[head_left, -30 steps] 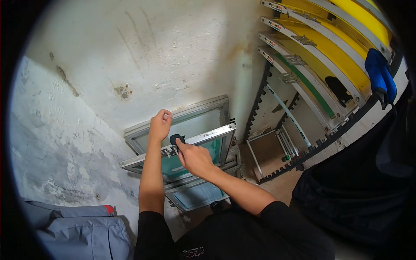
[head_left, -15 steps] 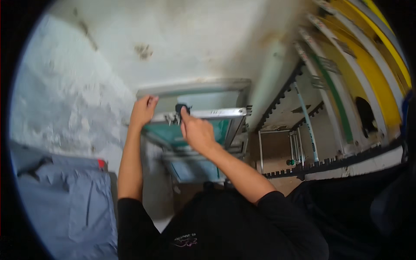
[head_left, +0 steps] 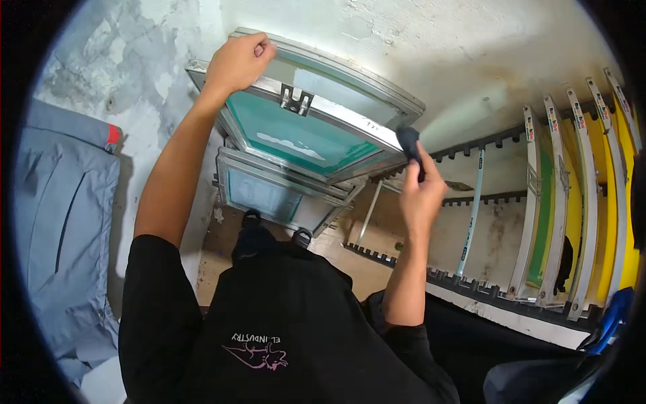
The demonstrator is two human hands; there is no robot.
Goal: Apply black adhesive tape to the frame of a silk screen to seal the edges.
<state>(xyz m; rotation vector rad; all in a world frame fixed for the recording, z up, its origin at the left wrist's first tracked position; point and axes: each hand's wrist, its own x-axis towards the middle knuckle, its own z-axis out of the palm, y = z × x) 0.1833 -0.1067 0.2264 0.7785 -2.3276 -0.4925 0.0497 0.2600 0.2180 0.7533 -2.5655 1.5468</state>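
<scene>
A metal-edged screen frame (head_left: 336, 112) with teal mesh stands upright in front of me, its top rail carrying a small metal bracket (head_left: 296, 99). My left hand (head_left: 239, 62) is closed over the left part of that rail, fingers curled. Near the rail's right end, my right hand (head_left: 424, 190) grips a small black object (head_left: 408, 140), dark and rounded; its exact kind I cannot make out. The object's top is at the rail's corner. Another metal frame (head_left: 350, 69) leans behind, against the wall.
Lower frames (head_left: 262, 192) stand near my feet. At right, a black notched rack (head_left: 471, 283) holds several metal frames with yellow and green mesh (head_left: 538, 215) and a pale blue rod (head_left: 471, 215). A grey-blue garment (head_left: 70, 229) hangs at left beside the peeling wall (head_left: 158, 74).
My right hand has moved with the black object from the rail's middle to its right end, uncovering the bracket. My left hand still holds the rail. The whole view has shifted.
</scene>
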